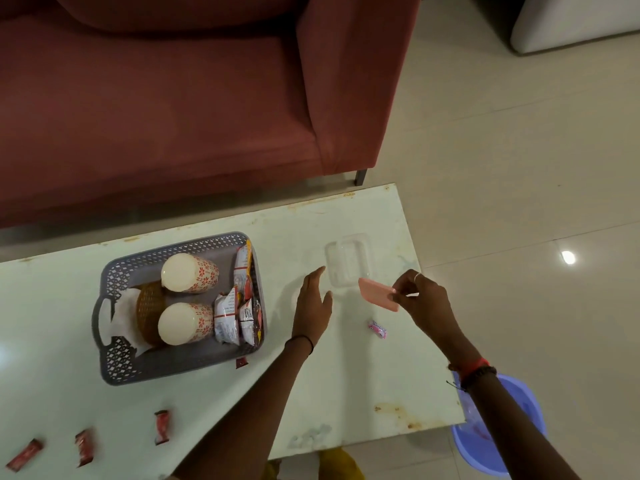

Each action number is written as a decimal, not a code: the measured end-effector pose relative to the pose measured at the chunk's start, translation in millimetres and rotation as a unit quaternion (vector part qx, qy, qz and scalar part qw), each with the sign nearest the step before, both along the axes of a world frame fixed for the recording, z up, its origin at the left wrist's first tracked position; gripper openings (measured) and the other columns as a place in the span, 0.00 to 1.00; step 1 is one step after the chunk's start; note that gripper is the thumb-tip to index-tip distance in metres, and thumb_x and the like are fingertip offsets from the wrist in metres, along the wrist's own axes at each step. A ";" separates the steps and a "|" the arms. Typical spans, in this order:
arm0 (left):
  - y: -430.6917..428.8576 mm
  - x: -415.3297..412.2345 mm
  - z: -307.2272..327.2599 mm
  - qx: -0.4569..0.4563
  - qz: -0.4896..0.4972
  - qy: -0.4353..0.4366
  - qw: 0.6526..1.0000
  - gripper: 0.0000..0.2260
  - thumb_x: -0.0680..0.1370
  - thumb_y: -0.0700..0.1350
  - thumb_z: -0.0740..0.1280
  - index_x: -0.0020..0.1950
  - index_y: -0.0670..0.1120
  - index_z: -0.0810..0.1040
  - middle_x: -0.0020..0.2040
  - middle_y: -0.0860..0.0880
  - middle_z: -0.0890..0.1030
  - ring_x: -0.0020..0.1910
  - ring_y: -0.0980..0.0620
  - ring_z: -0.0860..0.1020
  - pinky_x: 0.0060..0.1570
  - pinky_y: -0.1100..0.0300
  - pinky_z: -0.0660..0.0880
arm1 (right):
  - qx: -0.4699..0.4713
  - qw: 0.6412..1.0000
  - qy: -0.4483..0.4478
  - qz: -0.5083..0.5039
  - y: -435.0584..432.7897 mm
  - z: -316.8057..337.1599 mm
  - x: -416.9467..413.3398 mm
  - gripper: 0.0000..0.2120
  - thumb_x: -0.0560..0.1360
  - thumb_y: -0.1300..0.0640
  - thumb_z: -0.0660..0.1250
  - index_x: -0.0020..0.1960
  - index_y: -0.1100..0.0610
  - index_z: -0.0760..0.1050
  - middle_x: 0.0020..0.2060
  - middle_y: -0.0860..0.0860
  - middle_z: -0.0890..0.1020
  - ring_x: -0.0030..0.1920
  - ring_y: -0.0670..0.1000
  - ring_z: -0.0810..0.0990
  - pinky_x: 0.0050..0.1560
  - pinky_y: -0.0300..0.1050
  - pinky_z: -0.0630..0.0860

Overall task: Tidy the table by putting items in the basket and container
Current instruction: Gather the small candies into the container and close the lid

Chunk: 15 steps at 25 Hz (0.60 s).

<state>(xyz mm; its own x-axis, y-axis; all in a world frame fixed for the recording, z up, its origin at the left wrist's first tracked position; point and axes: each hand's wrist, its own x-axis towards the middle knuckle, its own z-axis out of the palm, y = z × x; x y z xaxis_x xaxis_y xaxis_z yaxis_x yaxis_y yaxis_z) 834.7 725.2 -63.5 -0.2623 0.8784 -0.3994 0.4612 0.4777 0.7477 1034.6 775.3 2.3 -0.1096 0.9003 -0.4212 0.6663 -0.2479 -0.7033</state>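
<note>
A grey perforated basket [114, 355] sits on the white table [363, 375], holding two patterned paper cups [188, 271], snack packets [227, 317] and a brown woven holder on a napkin. A clear plastic container [348, 259] stands open to its right. My right hand [424, 301] pinches a flat pink lid [377, 294] just in front of the container. My left hand [313, 303] hovers open between basket and container. A pink wrapped candy [377, 329] lies below the lid. Red wrapped candies [162, 426] lie along the near left edge, one [241, 362] beside the basket.
A dark red sofa [156, 116] stands behind the table. A blue plastic tub [498, 427] sits on the tiled floor at the table's right front corner. A white piece of furniture [575, 22] is at the top right.
</note>
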 end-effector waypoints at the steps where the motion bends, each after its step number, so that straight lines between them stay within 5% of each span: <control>1: -9.5 2.6 1.1 0.008 0.037 -0.009 0.999 0.22 0.77 0.35 0.60 0.70 0.45 0.65 0.68 0.46 0.70 0.66 0.47 0.71 0.69 0.53 0.68 | 0.026 1.000 -0.015 -0.004 -9.8 -5.3 1.7 0.07 0.70 0.66 0.70 0.38 0.57 0.73 0.38 0.51 0.80 0.41 0.51 0.80 0.40 0.26 0.73; 4: -30.0 6.8 -0.8 0.008 0.089 0.007 0.996 0.19 0.76 0.32 0.60 0.67 0.43 0.69 0.64 0.43 0.72 0.65 0.46 0.71 0.65 0.62 0.65 | 0.095 0.985 -0.126 0.069 -34.1 -29.7 0.5 0.03 0.72 0.67 0.67 0.44 0.62 0.75 0.43 0.55 0.78 0.46 0.56 0.77 0.39 0.45 0.74; 9: -40.8 1.2 -12.9 -0.043 0.122 0.024 0.991 0.16 0.77 0.33 0.60 0.64 0.38 0.70 0.62 0.39 0.73 0.63 0.43 0.72 0.66 0.51 0.69 | 0.159 0.941 -0.235 0.182 -61.9 -69.6 5.9 0.18 0.63 0.77 0.68 0.52 0.67 0.77 0.43 0.61 0.78 0.41 0.60 0.77 0.29 0.47 0.70; 12: -42.1 -2.5 -22.4 -0.082 0.156 0.032 0.984 0.09 0.79 0.35 0.57 0.57 0.36 0.73 0.58 0.37 0.74 0.58 0.40 0.74 0.58 0.52 0.70 | 0.162 0.943 -0.241 0.162 -70.3 -80.2 8.4 0.22 0.61 0.80 0.65 0.53 0.69 0.77 0.44 0.64 0.78 0.41 0.62 0.76 0.34 0.51 0.74; 15: -36.0 -2.8 -27.8 -0.164 0.208 0.004 0.964 0.13 0.81 0.42 0.54 0.53 0.34 0.74 0.55 0.35 0.78 0.54 0.38 0.76 0.54 0.50 0.73 | 0.167 0.940 -0.243 0.171 -81.7 -83.1 2.5 0.18 0.66 0.75 0.66 0.55 0.67 0.76 0.46 0.62 0.78 0.42 0.61 0.77 0.40 0.52 0.77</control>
<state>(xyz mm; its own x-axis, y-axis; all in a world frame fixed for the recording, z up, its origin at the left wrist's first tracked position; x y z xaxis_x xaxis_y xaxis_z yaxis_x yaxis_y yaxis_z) 831.9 689.2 -91.3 -0.5695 0.5227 -0.6344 0.1830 0.8331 0.5220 1037.1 693.7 -80.8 -0.2837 0.9388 -0.1953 0.9299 0.2196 -0.2951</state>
